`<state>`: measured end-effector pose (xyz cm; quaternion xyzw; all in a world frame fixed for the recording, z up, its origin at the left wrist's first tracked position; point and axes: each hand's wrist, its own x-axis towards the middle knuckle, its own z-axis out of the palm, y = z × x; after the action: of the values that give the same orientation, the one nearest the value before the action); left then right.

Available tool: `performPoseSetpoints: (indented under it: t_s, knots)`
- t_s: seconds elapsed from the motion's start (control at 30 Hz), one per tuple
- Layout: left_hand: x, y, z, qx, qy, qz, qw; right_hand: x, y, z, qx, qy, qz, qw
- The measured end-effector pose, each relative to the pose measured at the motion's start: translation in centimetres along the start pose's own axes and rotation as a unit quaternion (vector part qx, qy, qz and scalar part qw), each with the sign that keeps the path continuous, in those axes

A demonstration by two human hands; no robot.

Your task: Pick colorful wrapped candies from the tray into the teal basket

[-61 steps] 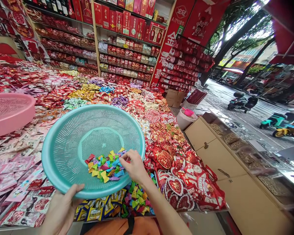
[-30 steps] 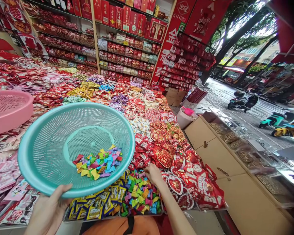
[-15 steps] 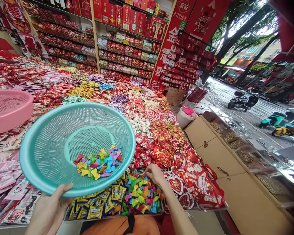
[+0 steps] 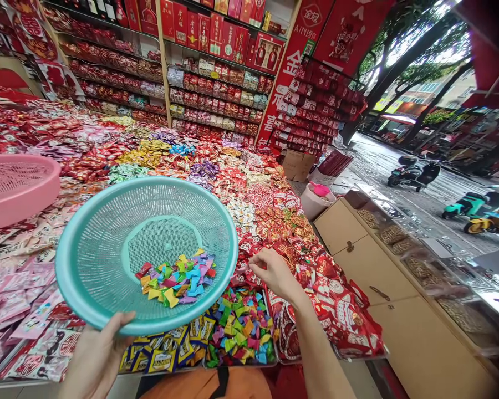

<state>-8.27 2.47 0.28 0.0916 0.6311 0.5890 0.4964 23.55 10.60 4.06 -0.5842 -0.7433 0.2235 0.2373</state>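
A turquoise plastic basket [image 4: 81, 302] is tilted toward me, with brightly wrapped small candies [image 4: 178, 280] gathered in its lower right part. My left hand [image 4: 102, 346] grips its near rim, thumb over the edge and fingers out of sight underneath. Over the red packets, right of the basket, is my right hand [image 4: 276, 274]; its fingers are loosely bent, the thumb stands apart, and I see nothing held. Just below that hand lies a tray of multicoloured candies [image 4: 243, 327]. Yellow and navy packets [image 4: 170, 346] fill the section beside it, partly under the basket.
A pink basket [image 4: 20, 188] sits on the left among heaped sweets. Red heart-printed packets [image 4: 336, 310] cover the right side of the display. Shelves of red goods [image 4: 216, 77] stand behind. Beige cabinets [image 4: 378, 282] run along the right, with scooters [image 4: 413, 172] on the street beyond.
My right hand has risen away from the multicoloured candies to above the red packets. The turquoise basket and my left hand have shifted slightly right.
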Motion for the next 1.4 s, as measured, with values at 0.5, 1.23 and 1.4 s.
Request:
performPoseSetpoints:
  t_s: [0.5, 1.23, 1.4]
  knots:
    - [-0.5, -0.4, 0.6, 0.007, -0.019, 0.010, 1.000, 1.2, -3.5, 0.9, 0.078, 0.020, -0.062, 0.995]
    - [-1.1, -0.3, 0.8, 0.011, -0.026, 0.010, 1.000, 3.0, -6.2, 9.4, 0.105, -0.052, -0.060, 0.991]
    - [-1.2, 0.2, 0.7, 0.001, -0.018, 0.006, 1.000, 2.6, -4.7, 7.4, 0.196, 0.057, -0.063, 0.977]
